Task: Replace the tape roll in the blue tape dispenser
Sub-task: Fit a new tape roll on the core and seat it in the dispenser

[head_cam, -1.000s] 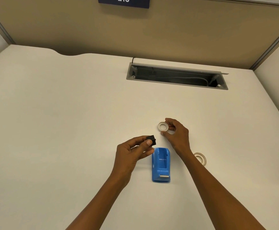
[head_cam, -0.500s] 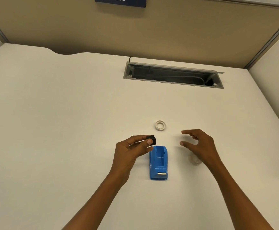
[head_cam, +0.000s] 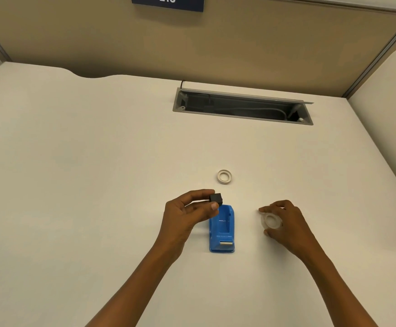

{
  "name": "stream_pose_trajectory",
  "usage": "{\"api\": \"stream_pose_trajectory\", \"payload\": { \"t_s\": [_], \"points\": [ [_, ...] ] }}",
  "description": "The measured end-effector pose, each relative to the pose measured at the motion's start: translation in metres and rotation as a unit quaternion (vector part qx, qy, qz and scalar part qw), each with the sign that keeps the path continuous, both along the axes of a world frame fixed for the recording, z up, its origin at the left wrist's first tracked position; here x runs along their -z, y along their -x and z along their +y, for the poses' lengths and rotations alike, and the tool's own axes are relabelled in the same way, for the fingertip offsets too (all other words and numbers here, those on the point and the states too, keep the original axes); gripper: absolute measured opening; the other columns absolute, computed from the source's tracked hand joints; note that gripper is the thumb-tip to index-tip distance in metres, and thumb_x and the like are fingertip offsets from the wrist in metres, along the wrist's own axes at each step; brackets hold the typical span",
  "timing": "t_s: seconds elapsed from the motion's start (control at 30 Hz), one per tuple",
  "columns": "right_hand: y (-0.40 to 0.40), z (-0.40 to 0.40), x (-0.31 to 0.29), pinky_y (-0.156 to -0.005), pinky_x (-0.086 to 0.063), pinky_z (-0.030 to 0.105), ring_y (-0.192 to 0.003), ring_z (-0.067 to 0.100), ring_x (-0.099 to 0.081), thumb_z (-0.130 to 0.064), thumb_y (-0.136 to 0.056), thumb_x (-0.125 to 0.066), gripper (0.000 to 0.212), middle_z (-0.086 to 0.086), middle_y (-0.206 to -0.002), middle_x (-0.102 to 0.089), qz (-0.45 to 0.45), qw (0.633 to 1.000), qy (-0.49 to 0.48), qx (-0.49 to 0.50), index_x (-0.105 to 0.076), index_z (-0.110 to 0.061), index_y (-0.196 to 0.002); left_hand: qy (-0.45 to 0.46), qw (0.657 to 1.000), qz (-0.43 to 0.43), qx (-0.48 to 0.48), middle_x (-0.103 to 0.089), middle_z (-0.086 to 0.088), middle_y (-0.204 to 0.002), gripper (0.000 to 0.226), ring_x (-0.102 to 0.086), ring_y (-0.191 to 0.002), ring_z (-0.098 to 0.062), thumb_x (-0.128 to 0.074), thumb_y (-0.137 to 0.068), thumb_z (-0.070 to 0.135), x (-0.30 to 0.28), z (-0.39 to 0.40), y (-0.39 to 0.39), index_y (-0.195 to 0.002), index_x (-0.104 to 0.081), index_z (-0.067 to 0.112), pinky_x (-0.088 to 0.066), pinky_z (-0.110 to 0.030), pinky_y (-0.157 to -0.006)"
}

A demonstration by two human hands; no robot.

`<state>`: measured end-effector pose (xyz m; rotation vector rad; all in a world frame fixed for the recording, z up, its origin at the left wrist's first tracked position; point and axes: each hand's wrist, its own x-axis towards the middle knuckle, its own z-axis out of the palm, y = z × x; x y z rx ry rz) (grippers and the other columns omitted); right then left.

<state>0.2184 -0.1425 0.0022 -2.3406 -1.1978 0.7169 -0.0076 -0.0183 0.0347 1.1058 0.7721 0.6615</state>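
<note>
There is one view only, from a wide-angle camera worn on the person's head. It looks forward and steeply down onto the pale counter point(head_cam: 74, 173), so the surface fills most of the frame. The blue tape dispenser point(head_cam: 222, 230) sits a little below the middle of the frame, close to the camera, within arm's reach. Both forearms enter from the bottom edge and end either side of the dispenser. Beyond the dispenser, farther from the camera, lies the open cable tray point(head_cam: 243, 107), and beyond that the tan partition wall point(head_cam: 215, 48), where a dark sign point(head_cam: 168, 2) is cut by the top edge. Straight edges bow near the frame's sides.
</note>
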Motion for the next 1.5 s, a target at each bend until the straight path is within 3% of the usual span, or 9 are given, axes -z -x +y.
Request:
{"api": "stream_pose_trajectory", "payload": {
  "t_s": [0.13,0.23,0.37,0.57,0.7,0.83,1.03,1.33,1.5],
  "points": [
    [0.002,-0.001,-0.005,-0.082,-0.045,0.028,-0.105,0.024,-0.055,0.001,-0.069,-0.074,0.047,0.003,-0.113,-0.054,0.022,0.999,-0.034,0.014,-0.066,-0.023,-0.109,-0.004,1.0,0.005,0.002,-0.077,0.003,-0.092,0.032,-0.072,-0.088,-0.018,-0.079,-0.067,0.024,0.0,0.0,0.0,-0.097,-0.071,0.026,-0.055,-0.019,-0.071],
    [0.007,-0.002,-0.017,-0.075,-0.047,0.02,-0.095,0.018,-0.062,-0.002,-0.068,-0.079,0.046,0.0,-0.112,-0.062,0.101,0.989,-0.1,0.038,-0.068,-0.026,-0.106,-0.006,1.0,0.004,-0.001,-0.077,0.005,-0.092,0.028,-0.071,-0.088,-0.016,-0.076,-0.071,0.013,-0.001,-0.001,0.0,-0.096,-0.072,0.027,-0.054,-0.018,-0.069],
    [0.021,0.003,-0.037,-0.073,-0.054,0.018,-0.094,0.012,-0.068,-0.007,-0.068,-0.081,0.048,-0.005,-0.108,-0.07,0.26,0.949,-0.171,0.058,-0.068,-0.034,-0.106,-0.014,1.0,0.004,0.004,-0.076,0.004,-0.093,0.029,-0.071,-0.089,-0.018,-0.076,-0.071,0.012,-0.004,-0.003,0.0,-0.097,-0.071,0.026,-0.054,-0.018,-0.071],
    [0.042,0.015,-0.056,-0.073,-0.056,0.021,-0.099,0.014,-0.068,-0.021,-0.057,-0.082,0.052,-0.01,-0.109,-0.072,0.36,0.904,-0.228,0.037,-0.069,-0.028,-0.107,-0.036,0.999,0.032,0.001,-0.076,0.01,-0.093,0.028,-0.069,-0.092,-0.011,-0.077,-0.069,0.016,-0.011,-0.006,-0.004,-0.093,-0.073,0.03,-0.054,-0.029,-0.086],
    [0.048,0.021,-0.062,-0.072,-0.053,0.018,-0.098,0.015,-0.069,-0.024,-0.055,-0.083,0.055,-0.008,-0.11,-0.072,0.379,0.893,-0.244,0.01,-0.068,-0.025,-0.108,-0.038,0.999,0.036,0.001,-0.076,0.003,-0.095,0.028,-0.069,-0.093,-0.015,-0.078,-0.068,0.015,-0.017,-0.008,-0.006,-0.095,-0.073,0.023,-0.053,-0.036,-0.09],
    [0.053,0.025,-0.066,-0.075,-0.055,0.021,-0.102,0.017,-0.068,-0.023,-0.058,-0.082,0.053,-0.008,-0.111,-0.072,0.375,0.894,-0.244,-0.011,-0.067,-0.027,-0.108,-0.055,0.998,0.045,0.002,-0.076,0.007,-0.093,0.029,-0.069,-0.091,-0.011,-0.077,-0.063,0.027,-0.023,-0.011,-0.008,-0.091,-0.073,0.028,-0.053,-0.024,-0.085],
    [0.055,0.026,-0.071,-0.076,-0.055,0.023,-0.104,0.017,-0.067,-0.027,-0.057,-0.084,0.055,-0.007,-0.111,-0.072,0.374,0.895,-0.24,-0.028,-0.067,-0.027,-0.109,-0.071,0.996,0.054,0.006,-0.075,0.005,-0.095,0.027,-0.068,-0.091,-0.01,-0.077,-0.071,0.015,-0.026,-0.012,-0.007,-0.096,-0.072,0.023,-0.054,-0.017,-0.081],
    [0.058,0.026,-0.078,-0.075,-0.056,0.021,-0.103,0.017,-0.068,-0.017,-0.06,-0.082,0.053,-0.006,-0.109,-0.072,0.376,0.892,-0.247,-0.041,-0.067,-0.023,-0.11,-0.061,0.997,0.057,-0.004,-0.074,-0.003,-0.101,0.029,-0.069,-0.093,-0.015,-0.076,-0.071,0.013,-0.035,-0.014,-0.009,-0.099,-0.072,0.017,-0.053,-0.036,-0.09],
    [0.06,0.026,-0.081,-0.079,-0.056,0.024,-0.105,0.02,-0.067,-0.014,-0.06,-0.081,0.053,-0.001,-0.11,-0.072,0.367,0.894,-0.252,-0.049,-0.067,-0.02,-0.111,-0.085,0.995,0.059,0.008,-0.073,0.0,-0.103,0.029,-0.067,-0.098,-0.013,-0.075,-0.073,0.018,-0.037,-0.015,-0.006,-0.101,-0.072,0.018,-0.051,-0.033,-0.092]
  ]
}}
